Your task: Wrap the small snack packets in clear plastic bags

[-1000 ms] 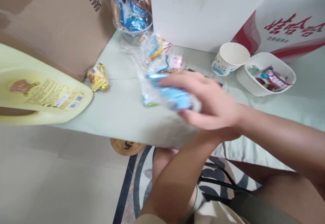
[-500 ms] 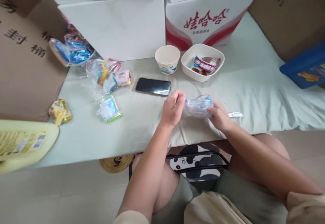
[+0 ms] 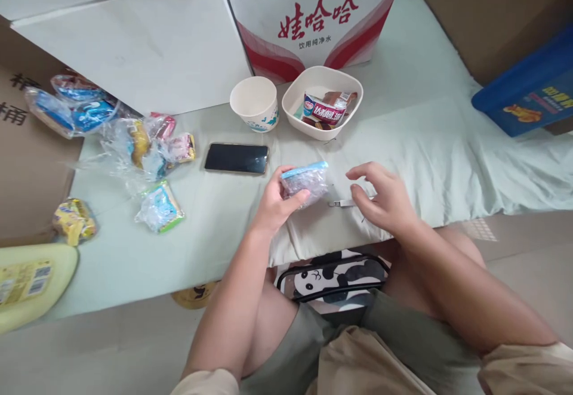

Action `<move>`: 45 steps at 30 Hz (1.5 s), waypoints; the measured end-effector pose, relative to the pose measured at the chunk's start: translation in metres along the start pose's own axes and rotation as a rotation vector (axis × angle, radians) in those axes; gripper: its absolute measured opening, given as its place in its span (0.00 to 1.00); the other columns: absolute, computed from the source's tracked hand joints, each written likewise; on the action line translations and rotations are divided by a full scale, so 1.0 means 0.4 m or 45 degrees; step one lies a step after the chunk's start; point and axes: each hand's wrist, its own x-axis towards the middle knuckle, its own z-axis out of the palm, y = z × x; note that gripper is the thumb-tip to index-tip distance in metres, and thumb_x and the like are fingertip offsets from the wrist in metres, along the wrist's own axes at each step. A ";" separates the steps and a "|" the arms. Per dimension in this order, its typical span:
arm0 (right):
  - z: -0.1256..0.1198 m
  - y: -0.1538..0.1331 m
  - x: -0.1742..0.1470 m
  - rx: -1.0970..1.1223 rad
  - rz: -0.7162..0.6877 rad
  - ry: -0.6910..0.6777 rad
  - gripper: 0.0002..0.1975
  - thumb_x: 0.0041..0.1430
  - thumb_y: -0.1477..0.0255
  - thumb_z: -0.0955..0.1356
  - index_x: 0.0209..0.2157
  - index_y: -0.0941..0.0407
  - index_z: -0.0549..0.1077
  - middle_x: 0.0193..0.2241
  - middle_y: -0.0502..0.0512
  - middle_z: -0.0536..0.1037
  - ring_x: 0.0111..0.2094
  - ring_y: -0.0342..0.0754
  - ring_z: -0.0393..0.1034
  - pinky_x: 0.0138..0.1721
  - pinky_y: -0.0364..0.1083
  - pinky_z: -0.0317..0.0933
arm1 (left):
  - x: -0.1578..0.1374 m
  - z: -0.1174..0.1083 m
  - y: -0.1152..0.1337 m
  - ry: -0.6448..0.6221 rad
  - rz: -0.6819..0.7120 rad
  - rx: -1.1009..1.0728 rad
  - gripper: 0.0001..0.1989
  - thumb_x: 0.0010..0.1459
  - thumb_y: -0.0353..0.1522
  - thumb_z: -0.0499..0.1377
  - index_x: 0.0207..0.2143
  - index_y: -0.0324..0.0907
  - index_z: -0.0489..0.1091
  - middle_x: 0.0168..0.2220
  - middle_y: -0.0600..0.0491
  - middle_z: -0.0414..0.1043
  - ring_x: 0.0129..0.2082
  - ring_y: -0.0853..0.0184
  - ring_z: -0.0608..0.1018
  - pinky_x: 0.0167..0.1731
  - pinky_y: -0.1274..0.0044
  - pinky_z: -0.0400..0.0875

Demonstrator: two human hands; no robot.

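My left hand (image 3: 274, 203) is closed around a small package in crinkled clear plastic (image 3: 308, 185) with a light blue edge along its top. It is held just above the pale green cloth. To its right, my right hand (image 3: 385, 198) has thumb and forefinger apart, with nothing visible between them. Partly under those fingers lies a slim silver tool (image 3: 341, 203) that looks like a nail clipper. Beyond the hands are a paper cup (image 3: 255, 104) and a white bowl (image 3: 293, 122) holding wrapped snacks (image 3: 324, 111). A dark-screened phone (image 3: 236, 158) lies left of the cup.
Plastic-wrapped snack packets (image 3: 152, 141) lie on the left, with a green-edged packet (image 3: 162, 207) and a yellow packet (image 3: 75, 221) nearer. A pale yellow jug (image 3: 38, 281) stands front left. White cartons (image 3: 134, 55) line the back; a blue container (image 3: 523, 85) is at right.
My right hand has let go of the package and moved apart from it, fingers opening. My left hand now grips the package. The whole view has shifted to the right.
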 end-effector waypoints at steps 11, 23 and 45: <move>0.017 0.060 -0.016 -0.657 -0.046 -0.356 0.14 0.61 0.71 0.63 0.43 0.55 0.77 0.47 0.63 0.77 0.49 0.63 0.68 0.46 0.58 0.62 | -0.014 -0.023 0.002 0.210 0.098 0.424 0.18 0.44 0.34 0.68 0.34 0.44 0.62 0.32 0.58 0.65 0.31 0.71 0.69 0.33 0.78 0.65; 0.036 -0.004 -0.008 -0.029 -0.192 -0.180 0.16 0.70 0.71 0.59 0.50 0.55 0.76 0.32 0.55 0.80 0.31 0.48 0.74 0.34 0.46 0.66 | -0.037 -0.015 0.013 0.200 0.028 0.957 0.19 0.52 0.42 0.67 0.40 0.44 0.66 0.34 0.55 0.73 0.31 0.67 0.73 0.32 0.76 0.65; 0.014 0.051 0.010 -0.644 0.058 -0.086 0.15 0.65 0.69 0.62 0.46 0.54 0.79 0.40 0.61 0.81 0.41 0.59 0.73 0.38 0.54 0.63 | -0.024 -0.030 -0.008 0.303 0.172 0.998 0.17 0.55 0.41 0.64 0.43 0.44 0.66 0.38 0.51 0.73 0.36 0.63 0.76 0.38 0.72 0.70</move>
